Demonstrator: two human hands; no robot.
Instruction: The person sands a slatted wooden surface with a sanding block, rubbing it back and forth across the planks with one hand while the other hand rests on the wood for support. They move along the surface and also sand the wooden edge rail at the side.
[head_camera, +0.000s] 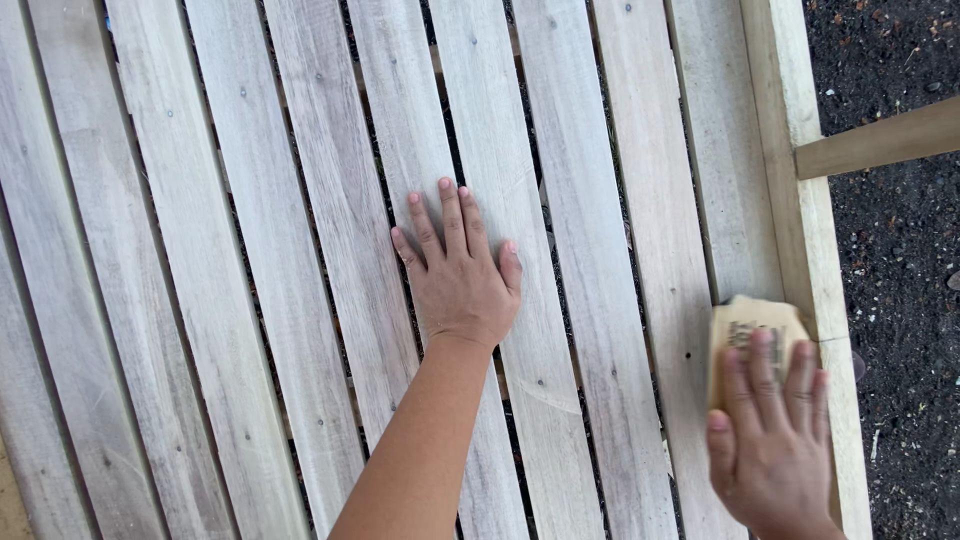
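Under your hands lies a slatted wooden surface (300, 300), pale grey-brown boards running from the top of the view to the bottom, tilted slightly, with narrow dark gaps between them. Small nail or screw heads dot several boards. Along the right side a lighter frame rail (805, 200) closes off the slats, and a single wooden crosspiece (880, 140) juts from it toward the right edge. Beyond the rail the ground (900, 330) is dark soil strewn with small bits and pebbles; this is outdoors, in daylight.

Counting across the top of the view, you can make out about nine slats plus the one frame rail, though the leftmost board is cut by the edge, so the count is not certain. There is one crosspiece, one piece of sandpaper, and two hands, both yours.

Your left hand (458, 275) lies flat on the slats near the middle, palm down, fingers extended and close together, thumb out to the side, bridging two neighbouring boards and holding nothing.

Your right hand (775, 440) is at the lower right, fingers spread and pressed flat on a folded tan sandpaper (745, 325), which sits on the last slat, just beside the frame rail. The hand looks slightly blurred.
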